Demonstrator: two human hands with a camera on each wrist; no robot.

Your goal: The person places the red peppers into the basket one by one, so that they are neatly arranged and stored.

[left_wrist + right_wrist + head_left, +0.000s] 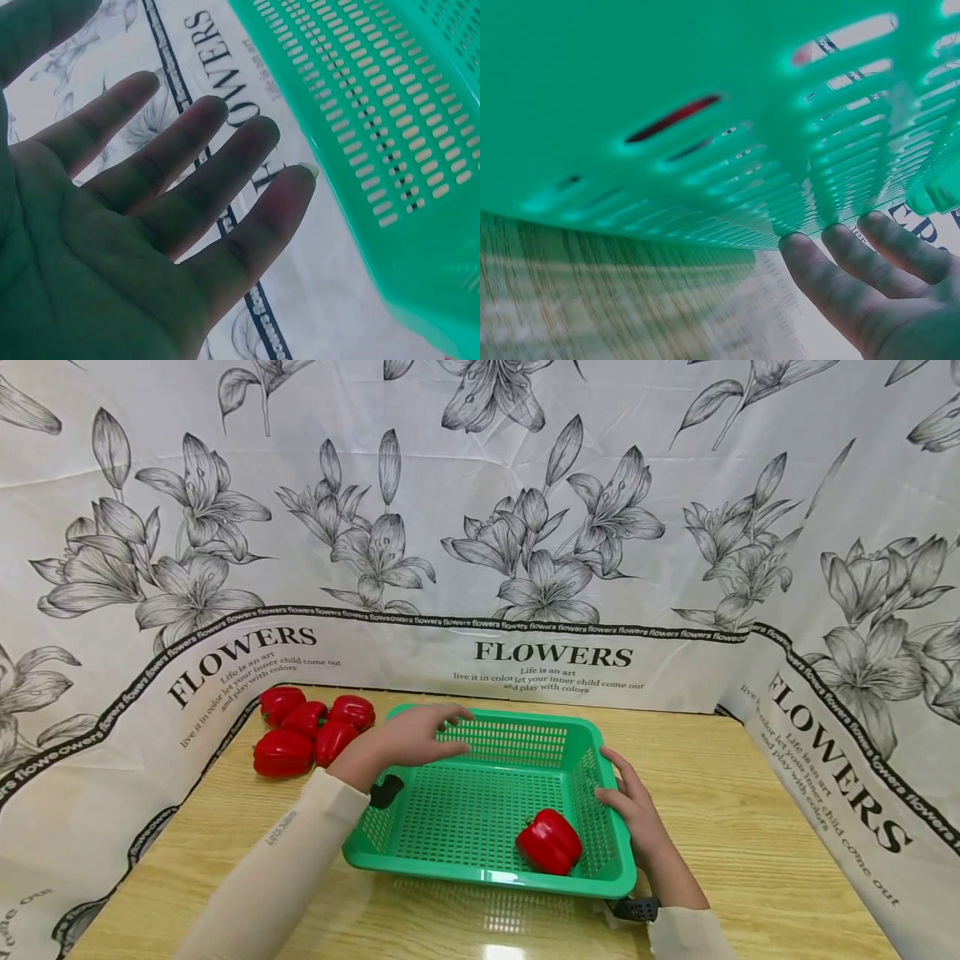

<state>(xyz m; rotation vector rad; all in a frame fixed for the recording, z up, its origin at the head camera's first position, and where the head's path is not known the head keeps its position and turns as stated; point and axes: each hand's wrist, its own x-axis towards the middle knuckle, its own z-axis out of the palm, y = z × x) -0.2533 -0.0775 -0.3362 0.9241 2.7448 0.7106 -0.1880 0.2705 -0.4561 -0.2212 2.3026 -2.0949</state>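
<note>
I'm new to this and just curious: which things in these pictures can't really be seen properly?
- Head view: left hand covers part of the green basket rim; whether it touches is unclear.
- Head view: four red peppers overlap, hiding each other's sides.
- Right wrist view: the pepper in the basket shows only as red slivers through slots; the table is blurred.
- Left wrist view: the basket runs off the frame edge.

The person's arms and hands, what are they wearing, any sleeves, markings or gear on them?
Both arms wear long cream sleeves to the wrist; the left sleeve carries small grey lettering. A black device sits at each wrist, one by the left hand, one by the right hand. The hands are bare, no gloves.
</note>
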